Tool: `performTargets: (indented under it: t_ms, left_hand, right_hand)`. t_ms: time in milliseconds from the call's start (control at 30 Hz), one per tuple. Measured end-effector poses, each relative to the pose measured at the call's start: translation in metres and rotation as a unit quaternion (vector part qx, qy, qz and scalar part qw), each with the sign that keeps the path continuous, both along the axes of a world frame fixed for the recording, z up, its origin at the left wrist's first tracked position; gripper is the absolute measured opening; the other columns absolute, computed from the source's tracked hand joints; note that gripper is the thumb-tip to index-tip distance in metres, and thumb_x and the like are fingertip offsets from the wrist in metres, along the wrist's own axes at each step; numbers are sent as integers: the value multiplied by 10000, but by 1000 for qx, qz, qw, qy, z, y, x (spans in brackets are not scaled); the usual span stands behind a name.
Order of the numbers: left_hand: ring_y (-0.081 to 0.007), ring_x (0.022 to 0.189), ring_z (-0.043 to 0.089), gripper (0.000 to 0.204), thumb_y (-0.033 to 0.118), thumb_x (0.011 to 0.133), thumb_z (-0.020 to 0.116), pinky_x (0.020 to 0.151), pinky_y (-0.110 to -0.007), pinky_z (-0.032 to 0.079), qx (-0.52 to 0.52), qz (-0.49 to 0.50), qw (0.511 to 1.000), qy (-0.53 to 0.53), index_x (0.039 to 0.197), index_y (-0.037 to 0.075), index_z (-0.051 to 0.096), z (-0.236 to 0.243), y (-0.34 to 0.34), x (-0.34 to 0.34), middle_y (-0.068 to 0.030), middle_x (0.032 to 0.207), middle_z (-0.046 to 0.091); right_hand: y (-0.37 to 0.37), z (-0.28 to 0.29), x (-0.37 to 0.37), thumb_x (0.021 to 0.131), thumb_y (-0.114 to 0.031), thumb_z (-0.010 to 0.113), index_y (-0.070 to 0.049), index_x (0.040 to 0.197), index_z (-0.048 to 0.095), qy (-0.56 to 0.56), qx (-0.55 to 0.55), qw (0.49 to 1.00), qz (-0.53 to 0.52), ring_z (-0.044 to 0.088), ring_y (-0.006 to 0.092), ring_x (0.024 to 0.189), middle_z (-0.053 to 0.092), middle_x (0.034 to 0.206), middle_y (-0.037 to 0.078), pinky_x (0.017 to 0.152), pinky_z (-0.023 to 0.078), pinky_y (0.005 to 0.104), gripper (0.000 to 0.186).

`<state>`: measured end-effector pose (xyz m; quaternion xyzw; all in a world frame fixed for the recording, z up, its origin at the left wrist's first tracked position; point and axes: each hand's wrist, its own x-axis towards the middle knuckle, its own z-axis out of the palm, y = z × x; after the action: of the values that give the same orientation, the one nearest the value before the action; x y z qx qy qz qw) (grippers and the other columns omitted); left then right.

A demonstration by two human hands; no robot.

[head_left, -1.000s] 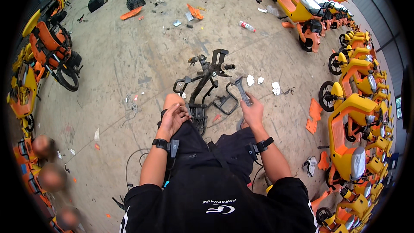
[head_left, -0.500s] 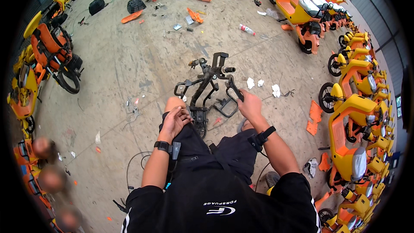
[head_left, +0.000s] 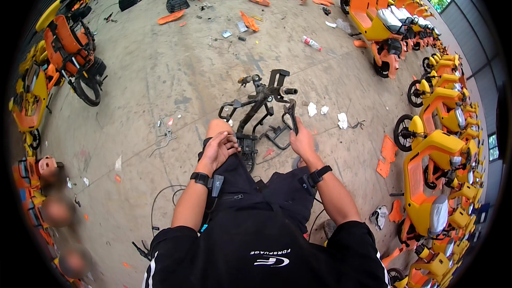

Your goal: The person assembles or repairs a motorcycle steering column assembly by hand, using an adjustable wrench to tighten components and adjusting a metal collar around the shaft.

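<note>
A black metal vehicle frame (head_left: 246,119) stands on the floor in front of my knees, with tubes, side loops and a bracket at its top. My right hand (head_left: 303,141) is closed around the lower end of a dark, narrow, looped handle-like piece (head_left: 294,114) at the frame's right side. Whether that piece is a tool or part of the frame I cannot tell. My left hand (head_left: 220,150) rests on my left thigh by the knee, fingers loosely bent and apart, with nothing visible in it. The frame's lower end lies between my legs.
Rows of yellow-orange scooters (head_left: 426,181) line the right side; another scooter (head_left: 72,56) leans at the left. Orange panels (head_left: 386,156), white scraps (head_left: 342,121), a plastic bottle (head_left: 311,43) and black crates (head_left: 177,3) lie about the concrete floor. Cables (head_left: 154,202) trail beside me.
My right hand has moved slightly down and left, and the dark piece in it now points more upright. My left hand stays on the thigh. The whole view has shifted a little.
</note>
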<state>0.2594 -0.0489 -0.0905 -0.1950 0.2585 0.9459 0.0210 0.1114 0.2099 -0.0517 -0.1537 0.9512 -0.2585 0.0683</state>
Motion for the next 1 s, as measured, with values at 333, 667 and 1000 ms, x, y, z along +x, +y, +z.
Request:
performTargets:
  t_ms: [333, 667, 1000]
  left_hand:
    - [-237, 786, 600, 190, 210, 939, 502, 735, -407, 519, 5, 0, 1000, -3, 1011, 38, 538, 5, 3, -4, -115, 842, 604]
    - [-257, 806, 588, 201, 226, 939, 496, 746, -396, 506, 4, -15, 1000, 7, 1006, 39, 529, 0, 3, -5, -136, 897, 606]
    - [-251, 818, 577, 214, 229, 938, 499, 757, -398, 504, 5, -12, 1000, 7, 1016, 33, 528, -2, 3, -3, -143, 915, 601]
  right_hand:
    - [1, 43, -20, 712, -103, 556, -76, 1253, 497, -59, 46, 996, 52, 581, 452, 872, 624, 901, 265, 770, 461, 508, 544]
    - [-12, 9, 7, 787, -156, 546, -79, 1335, 436, -20, -11, 999, -24, 596, 454, 811, 617, 846, 282, 732, 461, 505, 564]
    - [-22, -29, 18, 844, -185, 539, -58, 1417, 282, 26, -13, 999, -44, 592, 435, 665, 615, 725, 251, 605, 453, 509, 641]
